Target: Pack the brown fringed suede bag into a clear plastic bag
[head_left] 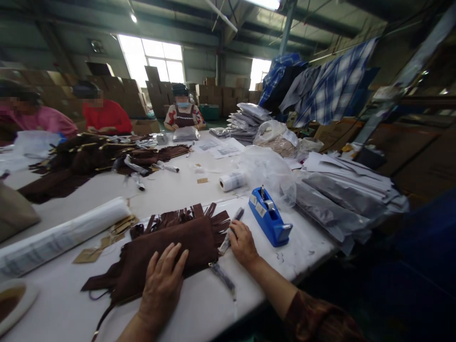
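Observation:
A dark brown fringed bag (178, 240) lies flat on the white table, its fringe spread along the far side and right end. My left hand (164, 280) rests on the bag with its fingers stretched out and slightly apart. By the right end, my right hand (244, 242) has its fingers curled onto a slim plastic-wrapped strip (224, 245); the fingertips are partly hidden. Another wrapped strip (223, 280) hangs off the bag's near right corner and lies on the table. A blue tape dispenser (269, 218) stands just right of my right hand.
A long plastic roll (67, 237) and cardboard tags (89, 254) lie to the left. Beyond are a pile of brown bags (89, 154), a small clear roll (232, 181) and grey plastic packets (327, 202). Several co-workers sit across the table; one wears red (107, 116).

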`<action>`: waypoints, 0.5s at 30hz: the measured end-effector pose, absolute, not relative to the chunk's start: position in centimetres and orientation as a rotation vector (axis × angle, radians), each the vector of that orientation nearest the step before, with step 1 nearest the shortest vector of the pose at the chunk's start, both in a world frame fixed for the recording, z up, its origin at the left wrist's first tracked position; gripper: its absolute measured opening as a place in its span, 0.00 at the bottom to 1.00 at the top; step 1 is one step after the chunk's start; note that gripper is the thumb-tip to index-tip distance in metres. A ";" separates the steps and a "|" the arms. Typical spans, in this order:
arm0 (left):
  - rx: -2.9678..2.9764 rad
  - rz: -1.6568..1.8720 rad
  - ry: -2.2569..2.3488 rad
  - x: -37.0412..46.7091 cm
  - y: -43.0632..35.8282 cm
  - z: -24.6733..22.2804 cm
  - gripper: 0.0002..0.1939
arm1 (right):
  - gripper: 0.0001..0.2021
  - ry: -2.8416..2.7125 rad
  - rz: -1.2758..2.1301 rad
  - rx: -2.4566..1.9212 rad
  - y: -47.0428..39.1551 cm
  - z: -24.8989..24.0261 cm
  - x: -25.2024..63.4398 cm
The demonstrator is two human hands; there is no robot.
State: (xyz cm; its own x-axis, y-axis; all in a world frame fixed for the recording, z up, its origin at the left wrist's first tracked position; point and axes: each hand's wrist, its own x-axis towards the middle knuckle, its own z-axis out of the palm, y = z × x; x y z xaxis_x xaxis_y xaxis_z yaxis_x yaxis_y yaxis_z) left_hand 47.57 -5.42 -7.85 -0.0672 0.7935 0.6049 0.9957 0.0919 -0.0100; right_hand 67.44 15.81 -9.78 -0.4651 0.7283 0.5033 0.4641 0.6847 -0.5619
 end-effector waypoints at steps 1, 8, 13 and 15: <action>-1.747 -0.563 -1.915 47.7 -5.4 -7.7 0.23 | 0.14 -2.142 0.454 -0.911 15.8 -9.8 67.5; -1.816 -0.350 -1.774 46.6 -4.5 -8.1 0.28 | 0.15 -2.064 0.524 -0.924 16.1 -9.8 67.6; -1.960 -0.313 -1.781 44.7 -3.4 -8.2 0.26 | 0.16 -1.936 0.631 -0.948 16.7 -10.1 67.8; -2.002 -0.363 -2.020 43.7 -2.7 -6.6 0.26 | 0.17 -1.864 0.668 -0.959 17.0 -10.2 67.9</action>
